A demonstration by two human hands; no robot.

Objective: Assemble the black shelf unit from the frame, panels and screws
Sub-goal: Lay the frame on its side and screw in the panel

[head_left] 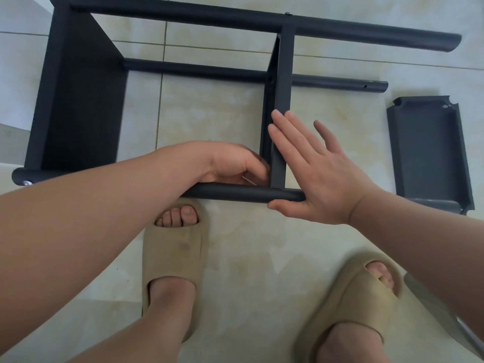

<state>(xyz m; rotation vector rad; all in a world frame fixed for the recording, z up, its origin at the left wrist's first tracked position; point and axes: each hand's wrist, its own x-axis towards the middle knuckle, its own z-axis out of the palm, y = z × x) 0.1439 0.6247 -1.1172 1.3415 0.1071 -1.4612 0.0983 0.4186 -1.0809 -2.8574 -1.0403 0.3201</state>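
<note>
The black shelf unit (235,22) lies on its side on the pale tiled floor (248,258), straight ahead of the person's feet in tan slippers (172,258). It is matte black throughout: long round tubes run left to right, the far ones ending in open cut ends at the right, and one shows a small hole near its end. A broad end panel (78,100) closes the left side, and a narrower middle panel (284,74) stands across the tubes, edge toward the camera. A silver screw head (27,182) shows at the left end of the near tube (235,193). The left hand (233,163) sits in the corner where the middle panel meets the near tube, its fingers (258,166) curled inward; their tips are hidden, so whether they hold anything cannot be told. The right hand (322,174) lies flat against the middle panel's right face, fingers (285,132) straight and together, thumb along the near tube. A loose panel (429,153) with folded edges lies on the floor to the right, apart from the unit.
</note>
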